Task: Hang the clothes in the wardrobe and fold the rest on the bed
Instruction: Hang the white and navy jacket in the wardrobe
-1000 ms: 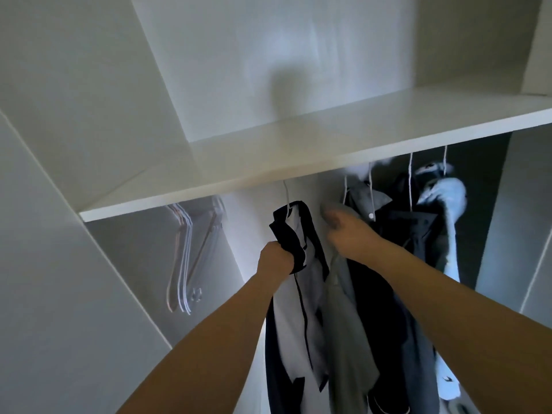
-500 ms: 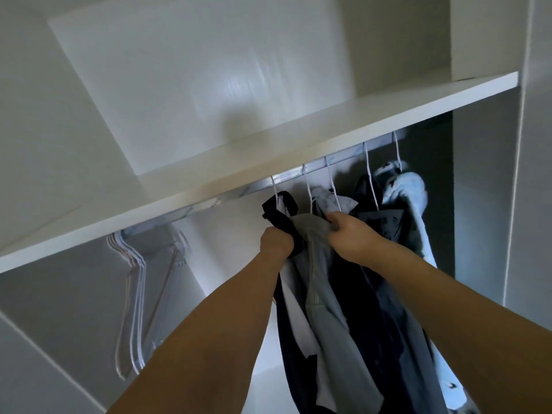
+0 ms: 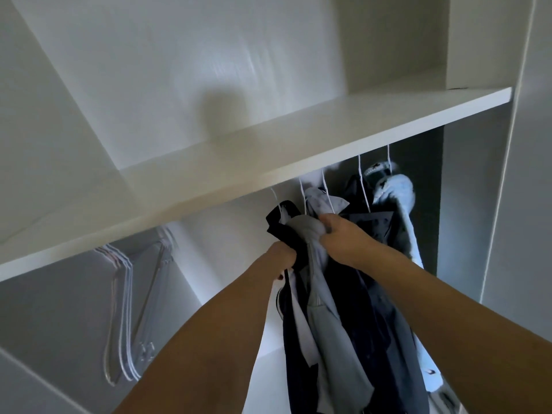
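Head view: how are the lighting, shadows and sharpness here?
Head view: dim, cool light; a soft round shadow falls on the white back panel above the white shelf; the dark hanging garments lose detail; the clear plastic hangers look faint; wide-angle bending slants the shelf lines; both hands fairly sharp.

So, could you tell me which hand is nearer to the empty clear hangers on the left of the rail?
Left. The left hand grips the dark garment, just right of the empty clear hangers; the right hand holds the grey shirt farther right.

Dim, cool light; soft shadows, slight wide-angle edge distortion.
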`<control>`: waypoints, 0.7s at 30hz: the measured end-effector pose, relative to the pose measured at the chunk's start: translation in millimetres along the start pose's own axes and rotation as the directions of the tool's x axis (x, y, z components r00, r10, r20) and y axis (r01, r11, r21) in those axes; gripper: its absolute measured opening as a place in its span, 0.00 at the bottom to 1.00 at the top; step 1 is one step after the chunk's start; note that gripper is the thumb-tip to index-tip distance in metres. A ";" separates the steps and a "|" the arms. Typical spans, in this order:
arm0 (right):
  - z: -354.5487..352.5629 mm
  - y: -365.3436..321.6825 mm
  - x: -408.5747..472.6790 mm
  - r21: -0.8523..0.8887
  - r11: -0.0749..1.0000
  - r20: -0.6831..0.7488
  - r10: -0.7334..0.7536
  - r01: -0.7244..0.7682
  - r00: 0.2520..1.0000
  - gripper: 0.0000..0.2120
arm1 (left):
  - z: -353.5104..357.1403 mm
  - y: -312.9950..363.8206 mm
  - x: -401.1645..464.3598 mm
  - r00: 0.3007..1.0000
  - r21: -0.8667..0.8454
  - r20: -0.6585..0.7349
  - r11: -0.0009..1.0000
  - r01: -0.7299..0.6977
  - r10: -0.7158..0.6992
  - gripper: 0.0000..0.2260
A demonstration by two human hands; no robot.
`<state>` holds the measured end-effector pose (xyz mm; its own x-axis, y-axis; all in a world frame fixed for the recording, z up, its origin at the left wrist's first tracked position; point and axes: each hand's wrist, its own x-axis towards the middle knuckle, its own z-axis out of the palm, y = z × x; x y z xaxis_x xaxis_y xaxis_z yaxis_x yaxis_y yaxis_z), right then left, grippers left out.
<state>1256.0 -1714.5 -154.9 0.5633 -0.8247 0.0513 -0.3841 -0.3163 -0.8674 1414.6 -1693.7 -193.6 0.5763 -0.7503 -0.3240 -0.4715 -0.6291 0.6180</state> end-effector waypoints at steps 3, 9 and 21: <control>0.0 -5.3 -9.8 -0.013 1.000 0.027 0.024 -0.024 0.999 0.16 | -10.0 2.8 -13.2 0.996 0.153 0.070 0.987 0.046 -0.057 0.05; -25.3 -2.6 -43.4 -0.066 0.996 0.017 0.063 -0.061 0.998 0.20 | -13.4 5.6 -37.4 0.982 0.214 -0.168 0.975 -0.054 0.091 0.07; -93.9 66.7 -176.2 -0.281 0.933 -0.129 0.197 -0.226 0.972 0.26 | 106.6 22.5 -145.1 0.608 0.526 -0.170 0.593 -0.609 0.775 0.20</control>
<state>1062.5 -1634.4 -175.3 0.3777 -0.9242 -0.0568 -0.6911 -0.2405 -0.6816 1249.2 -1620.7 -209.0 0.0986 -0.9095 0.4039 -0.9821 -0.0235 0.1869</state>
